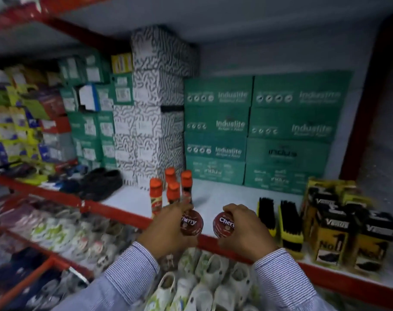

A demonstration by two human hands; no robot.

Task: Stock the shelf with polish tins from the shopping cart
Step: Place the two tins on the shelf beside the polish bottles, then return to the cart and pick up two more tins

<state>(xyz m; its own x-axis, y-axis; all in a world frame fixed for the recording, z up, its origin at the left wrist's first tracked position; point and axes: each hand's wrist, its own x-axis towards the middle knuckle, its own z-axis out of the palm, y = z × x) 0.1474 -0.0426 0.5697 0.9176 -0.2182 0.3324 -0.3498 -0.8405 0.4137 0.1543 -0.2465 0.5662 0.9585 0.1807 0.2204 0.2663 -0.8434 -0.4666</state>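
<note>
Head view looked down on a white shelf (224, 194) with a red front edge. The left hand (166, 230) held one round red polish tin (191, 222), its "Cherry" lid turned to the camera; the fingers (182, 208) were curled over the top rim and pinched the tin against the palm. The right hand (242, 230) held a second red tin (223, 224) in the same way, fingers (236, 209) bent over its upper edge and closed on it. Both tins were at the front edge of the shelf, near each other but apart; I could not tell whether they touched the shelf surface. Both sleeves were striped.

At 11 o'clock from the left tin stood four bottles with orange caps (172, 189), upright and close together. At 3 o'clock from the right tin were two black-bristle brushes (278, 221) with yellow backs, and further at 3 o'clock some yellow-black boxes (339, 234). At 12 o'clock, at the back of the shelf, green cartons (258, 131) were stacked, with black-and-white patterned boxes (155, 108) at their left. Dark shoes (101, 182) lay at 10 o'clock. Below the shelf, at 6 o'clock, were pale clogs (204, 283).
</note>
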